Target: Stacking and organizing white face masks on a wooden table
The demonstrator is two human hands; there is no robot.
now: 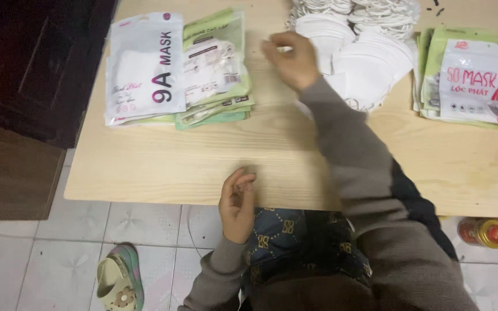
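My right hand (290,57) reaches out over the light wooden table (203,167), blurred, beside a heap of white face masks (364,57) at the far middle. It appears to hold nothing, and the fingers look loosely curled. My left hand (237,201) rests at the table's near edge with its fingers lightly curled and nothing in it. A stack of filled mask pouches (214,69), white and green, lies to the far left. Another stack of pouches (474,80), green with a red and white one on top, lies at the far right.
A dark wooden cabinet (36,69) stands left of the table. On the tiled floor lie a pale sandal (119,279) at the lower left and a red jar with a gold lid (485,233) under the table's right side. My lap is against the table's near edge.
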